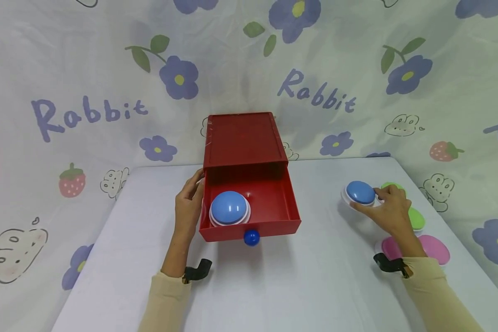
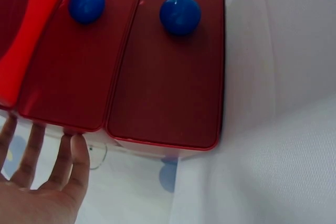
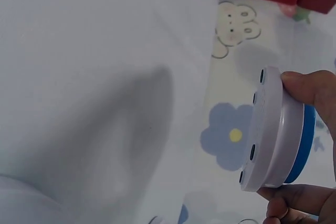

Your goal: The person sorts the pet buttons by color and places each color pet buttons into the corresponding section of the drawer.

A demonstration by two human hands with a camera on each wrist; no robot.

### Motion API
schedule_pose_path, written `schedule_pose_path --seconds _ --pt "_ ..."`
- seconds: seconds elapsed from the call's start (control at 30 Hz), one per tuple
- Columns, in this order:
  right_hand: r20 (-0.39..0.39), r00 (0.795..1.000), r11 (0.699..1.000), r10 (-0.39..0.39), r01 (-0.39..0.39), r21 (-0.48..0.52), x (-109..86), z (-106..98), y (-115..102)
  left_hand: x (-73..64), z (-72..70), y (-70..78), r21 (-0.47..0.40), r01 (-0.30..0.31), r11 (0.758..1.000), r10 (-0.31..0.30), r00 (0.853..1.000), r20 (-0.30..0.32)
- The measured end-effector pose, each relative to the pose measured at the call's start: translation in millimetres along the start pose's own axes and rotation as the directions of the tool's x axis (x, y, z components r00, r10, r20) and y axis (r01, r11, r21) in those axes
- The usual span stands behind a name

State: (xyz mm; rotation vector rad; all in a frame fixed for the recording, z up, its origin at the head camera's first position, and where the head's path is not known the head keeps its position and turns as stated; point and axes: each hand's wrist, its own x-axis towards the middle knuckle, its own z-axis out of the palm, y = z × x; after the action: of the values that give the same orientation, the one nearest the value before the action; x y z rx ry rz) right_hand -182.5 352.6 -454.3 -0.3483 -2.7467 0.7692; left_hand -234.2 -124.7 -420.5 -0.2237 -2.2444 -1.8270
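A red drawer cabinet (image 1: 245, 138) stands at the back of the table, its top drawer (image 1: 274, 203) pulled out. Inside that drawer, at the left, sits a push button with a blue dome (image 1: 229, 207) and white base. My left hand (image 1: 187, 207) touches the cabinet's left side; in the left wrist view its fingers (image 2: 62, 163) extend along the side. Off to the right, my right hand (image 1: 392, 210) pinches a second blue push button (image 1: 360, 192) between thumb and fingers. The right wrist view has this button (image 3: 275, 135) tipped on edge above the table, dark feet showing underneath.
Green push buttons (image 1: 416, 219) and pink push buttons (image 1: 436, 250) lie at the table's right side, partly behind my right hand and forearm. Lower drawers with blue knobs (image 2: 180, 14) show in the left wrist view. A patterned cloth (image 1: 108, 69) hangs behind the table.
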Motion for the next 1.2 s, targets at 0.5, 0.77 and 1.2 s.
schedule_pose_path --seconds 0.5,0.77,1.2 --pt "-0.040 0.992 0.992 -0.121 0.122 0.026 -9.5 -16 -35 -0.8 -0.1 4.2 0.004 -0.007 1.000 0.007 1.000 -0.002" --pt "-0.056 0.984 0.985 -0.168 0.170 0.039 -13.8 -24 -52 -0.3 -1.8 6.8 0.009 -0.010 1.000 0.010 1.000 0.010" --pt "-0.017 0.978 0.976 -0.208 0.208 0.063 -22.2 -38 -74 -0.4 -0.8 8.1 0.024 -0.016 1.000 0.016 1.000 0.005"
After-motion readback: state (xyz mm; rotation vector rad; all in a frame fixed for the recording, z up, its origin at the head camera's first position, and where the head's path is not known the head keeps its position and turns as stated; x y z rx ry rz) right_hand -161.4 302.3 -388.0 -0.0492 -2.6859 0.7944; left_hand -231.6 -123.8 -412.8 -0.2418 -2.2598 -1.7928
